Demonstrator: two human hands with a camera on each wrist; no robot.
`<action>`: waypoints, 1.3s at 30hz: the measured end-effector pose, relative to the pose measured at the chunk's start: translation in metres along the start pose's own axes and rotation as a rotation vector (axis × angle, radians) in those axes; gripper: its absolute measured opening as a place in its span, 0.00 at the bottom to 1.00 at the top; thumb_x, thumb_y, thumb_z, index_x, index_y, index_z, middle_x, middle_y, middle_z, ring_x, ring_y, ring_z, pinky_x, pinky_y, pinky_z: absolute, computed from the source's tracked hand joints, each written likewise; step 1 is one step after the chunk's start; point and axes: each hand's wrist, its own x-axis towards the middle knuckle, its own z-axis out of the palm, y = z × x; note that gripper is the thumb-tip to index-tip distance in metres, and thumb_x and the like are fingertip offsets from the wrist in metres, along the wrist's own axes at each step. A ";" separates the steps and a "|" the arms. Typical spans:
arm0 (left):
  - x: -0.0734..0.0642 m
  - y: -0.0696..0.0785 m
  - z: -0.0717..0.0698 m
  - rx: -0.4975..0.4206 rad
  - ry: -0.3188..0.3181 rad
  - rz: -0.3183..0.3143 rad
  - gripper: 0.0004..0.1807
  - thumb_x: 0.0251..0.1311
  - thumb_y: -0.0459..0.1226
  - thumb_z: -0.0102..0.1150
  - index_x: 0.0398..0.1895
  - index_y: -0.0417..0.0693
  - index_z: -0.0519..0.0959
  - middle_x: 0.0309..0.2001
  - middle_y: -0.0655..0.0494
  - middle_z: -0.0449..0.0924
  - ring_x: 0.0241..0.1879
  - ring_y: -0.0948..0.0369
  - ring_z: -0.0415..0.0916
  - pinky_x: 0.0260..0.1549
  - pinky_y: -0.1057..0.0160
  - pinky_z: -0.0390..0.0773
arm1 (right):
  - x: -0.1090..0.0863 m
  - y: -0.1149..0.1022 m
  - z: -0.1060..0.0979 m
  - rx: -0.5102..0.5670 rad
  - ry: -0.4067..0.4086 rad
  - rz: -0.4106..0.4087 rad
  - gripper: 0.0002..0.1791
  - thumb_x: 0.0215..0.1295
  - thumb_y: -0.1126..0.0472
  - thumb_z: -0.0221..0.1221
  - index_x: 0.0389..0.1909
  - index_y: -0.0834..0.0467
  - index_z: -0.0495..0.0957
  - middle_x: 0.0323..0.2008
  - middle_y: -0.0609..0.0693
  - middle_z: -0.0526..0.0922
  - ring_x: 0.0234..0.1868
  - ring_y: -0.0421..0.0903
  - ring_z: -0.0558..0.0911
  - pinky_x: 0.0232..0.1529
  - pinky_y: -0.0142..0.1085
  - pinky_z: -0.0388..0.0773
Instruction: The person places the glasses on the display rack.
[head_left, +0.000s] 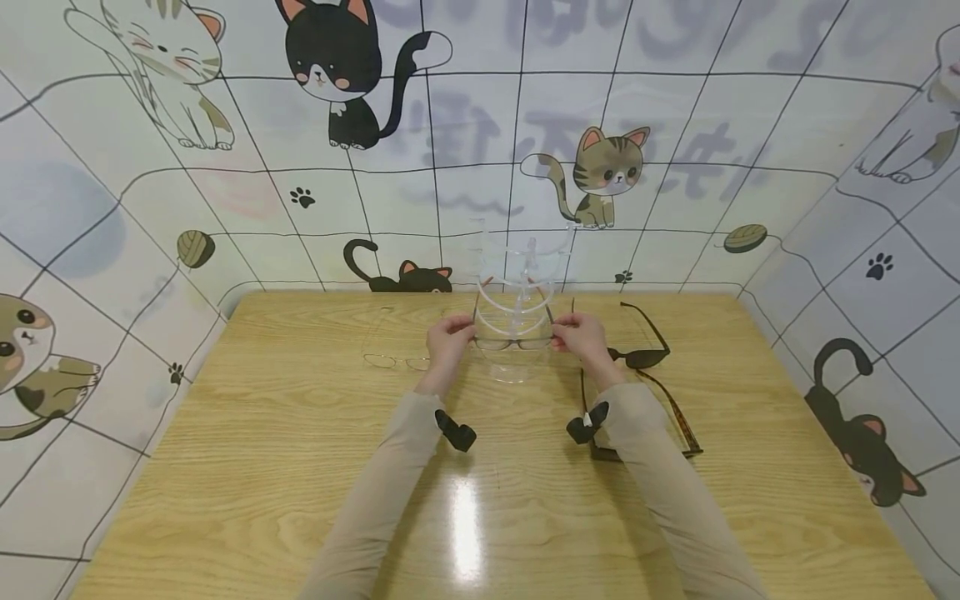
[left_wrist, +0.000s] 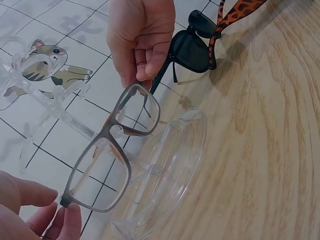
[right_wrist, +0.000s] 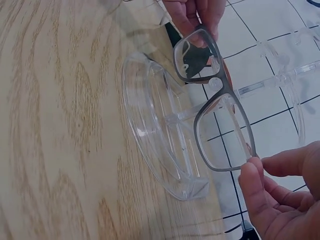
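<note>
Gray glasses [left_wrist: 106,131] sit between the two hands, front bar running left-right, square across the clear stand [head_left: 517,318] and on the person's side of it. Left hand [head_left: 450,336] pinches the left hinge corner between thumb and fingers; right hand [head_left: 582,337] pinches the right corner the same way. So hands are apart, each clamped on one end of the same frame; neither nearer, grips about even. Temples are open and point away from the person, toward the patterned wall, one on either side of the stand's upright. Key relation, as I judge it: bridge against the stand's middle line. Wrist views put the bridge right at a clear round knob, above the curved base [right_wrist: 142,132]; can't tell if it bears on a support or the hands take all the weight. Frame looks near level in the head view, low on the stand, under the curved tiers. Around it: thin wire glasses [head_left: 380,362] just beside the left hand; dark sunglasses [head_left: 647,358] and tortoiseshell glasses [head_left: 677,410] by the right hand and forearm.
</note>
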 end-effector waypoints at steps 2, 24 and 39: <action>-0.001 0.002 -0.002 0.029 0.003 0.000 0.10 0.55 0.27 0.59 0.41 0.36 0.80 0.41 0.47 0.79 0.40 0.58 0.76 0.43 0.65 0.78 | -0.003 0.000 0.000 -0.013 0.010 -0.013 0.15 0.67 0.64 0.54 0.50 0.69 0.73 0.39 0.64 0.79 0.27 0.42 0.82 0.39 0.38 0.82; -0.011 0.023 -0.043 0.079 0.014 0.103 0.13 0.57 0.27 0.59 0.46 0.35 0.79 0.46 0.44 0.80 0.46 0.55 0.75 0.47 0.62 0.76 | -0.044 -0.002 0.016 -0.036 -0.031 -0.181 0.13 0.64 0.67 0.56 0.45 0.71 0.76 0.33 0.62 0.80 0.23 0.36 0.79 0.31 0.34 0.82; -0.012 0.025 -0.077 0.118 0.021 0.150 0.12 0.58 0.29 0.59 0.46 0.35 0.79 0.47 0.43 0.79 0.45 0.56 0.75 0.45 0.66 0.76 | -0.056 -0.017 0.039 -0.045 -0.101 -0.244 0.12 0.63 0.66 0.57 0.44 0.70 0.77 0.36 0.69 0.80 0.27 0.48 0.82 0.36 0.45 0.82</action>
